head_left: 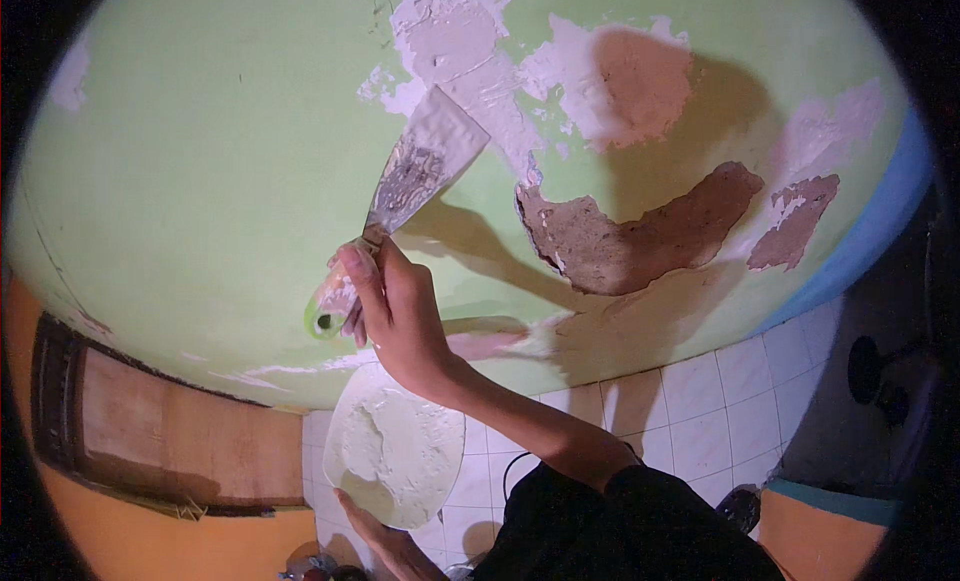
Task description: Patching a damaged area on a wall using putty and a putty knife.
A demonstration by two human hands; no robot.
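My right hand (400, 311) is closed around the handle of a putty knife (425, 161). Its green handle end is smeared white, and the wide metal blade carries white filler and dried grey residue. The blade's tip lies over a whitish filled strip (455, 56) on the green wall (250, 161); whether it touches cannot be told. Lower down, my left hand (375, 536) grips the edge of a shallow, rounded white container (457, 461), its fingers partly hidden underneath. White filler (395, 436) with a scooped hollow covers the container's inside.
Right of the blade, a brown bare patch (640, 236) with ragged paint edges curves across the wall. Another patch (640, 86) sits above it. White floor tiles (690, 406) lie below. A wooden panel (170, 421) stands lower left, and dark objects (880, 371) are at far right.
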